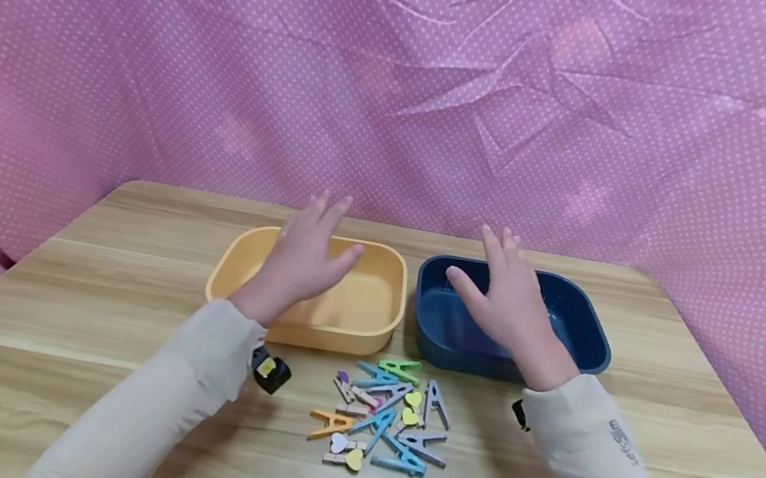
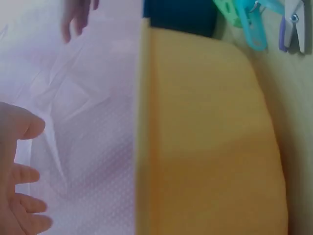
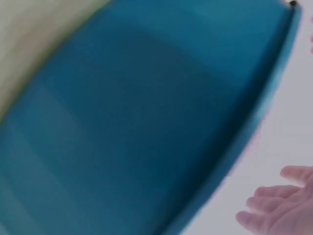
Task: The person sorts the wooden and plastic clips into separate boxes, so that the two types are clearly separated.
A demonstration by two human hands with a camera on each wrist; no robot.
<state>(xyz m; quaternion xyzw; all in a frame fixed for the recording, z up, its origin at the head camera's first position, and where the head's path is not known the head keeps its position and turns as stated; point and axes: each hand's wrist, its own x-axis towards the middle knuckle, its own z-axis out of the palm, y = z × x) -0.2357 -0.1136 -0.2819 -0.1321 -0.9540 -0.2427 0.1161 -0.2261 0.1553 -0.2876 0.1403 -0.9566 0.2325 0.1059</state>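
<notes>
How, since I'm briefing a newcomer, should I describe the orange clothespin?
On the wood-grain table, find the yellow bin and navy bin. On their near side lies a clothespin pile; the orange clothespin is leftmost in it, and the only orange one.

Wood-grained surface (image 1: 665, 464), pale brown. Near its far edge stand a rounded yellow bin (image 1: 331, 339) at left and, just beside it, a dark blue bin (image 1: 461, 360) at right. In front of them lies a loose cluster of plastic clips (image 1: 384, 419), green, blue, orange and greyish purple, intermingled with small heart-topped wooden pegs (image 1: 354, 460).
</notes>
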